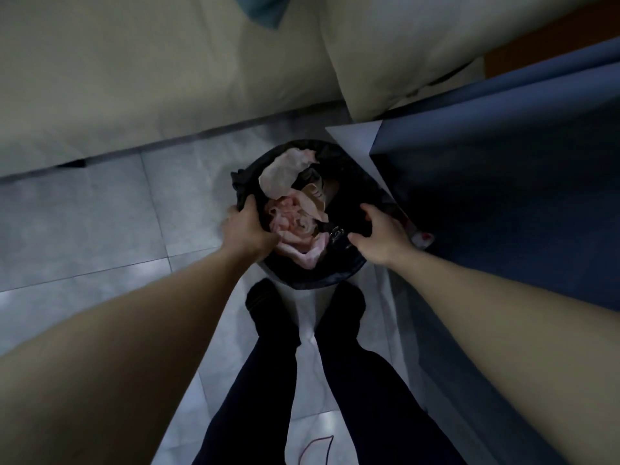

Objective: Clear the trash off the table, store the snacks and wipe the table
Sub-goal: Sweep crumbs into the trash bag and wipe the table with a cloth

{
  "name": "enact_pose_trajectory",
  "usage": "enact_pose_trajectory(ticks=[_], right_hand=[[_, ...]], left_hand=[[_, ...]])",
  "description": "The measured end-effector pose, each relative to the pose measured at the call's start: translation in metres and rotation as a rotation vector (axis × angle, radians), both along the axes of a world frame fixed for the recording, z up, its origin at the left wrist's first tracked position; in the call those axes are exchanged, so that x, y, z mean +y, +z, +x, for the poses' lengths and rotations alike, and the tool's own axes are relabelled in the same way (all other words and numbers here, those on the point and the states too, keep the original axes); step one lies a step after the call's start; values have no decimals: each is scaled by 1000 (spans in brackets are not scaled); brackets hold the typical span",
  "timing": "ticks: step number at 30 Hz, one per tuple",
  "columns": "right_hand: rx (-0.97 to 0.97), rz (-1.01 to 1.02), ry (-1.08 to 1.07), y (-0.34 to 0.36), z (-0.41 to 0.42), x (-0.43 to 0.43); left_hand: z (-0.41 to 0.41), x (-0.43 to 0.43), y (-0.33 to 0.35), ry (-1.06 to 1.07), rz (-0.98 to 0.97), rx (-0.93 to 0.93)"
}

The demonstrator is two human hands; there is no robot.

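A round trash bin [322, 278] lined with a black bag stands on the floor just in front of my feet. Crumpled pink and white paper and plastic trash [295, 209] fills it. My left hand [246, 229] grips the black bag at the bin's left rim. My right hand [379, 234] holds the bag at the right rim, fingers curled over the edge. The bag's black plastic [339, 156] bunches around the far rim.
A beige sofa [151, 72] runs across the top, with a beige cushion [419, 45] at the upper right. A blue-covered table [503, 182] stands close on the right. Pale floor tiles [84, 223] lie to the left. My dark-trousered legs [302, 380] are below.
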State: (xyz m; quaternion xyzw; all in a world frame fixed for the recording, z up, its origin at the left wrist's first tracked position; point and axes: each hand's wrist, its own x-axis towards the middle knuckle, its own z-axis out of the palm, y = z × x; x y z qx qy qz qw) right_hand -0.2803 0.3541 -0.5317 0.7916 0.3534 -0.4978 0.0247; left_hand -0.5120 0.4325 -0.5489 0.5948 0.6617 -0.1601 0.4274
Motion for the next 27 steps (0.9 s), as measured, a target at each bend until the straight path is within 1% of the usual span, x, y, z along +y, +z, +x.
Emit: enact_pose_trajectory(ticks=[2,5,8,11,18,27], right_hand=[[-8,-7,-12,6,-6,-3],[-12,-17,-27,22,-20,-10],[-5,7,21,46,-33,-14],[-15,48,69,82,-41,-11],[-216,187,197,201,-45,10],[-280,366,282,367,-12,24]], left_hand=[[-2,-6,8,51,-8,10],[-11,-22,31,61,61,45],[-28,-38,63,85,141,70],[-44,-44,102,80,223,35],[-51,-31,221,40,357,26],[-32,-21,387,87,585,-73]])
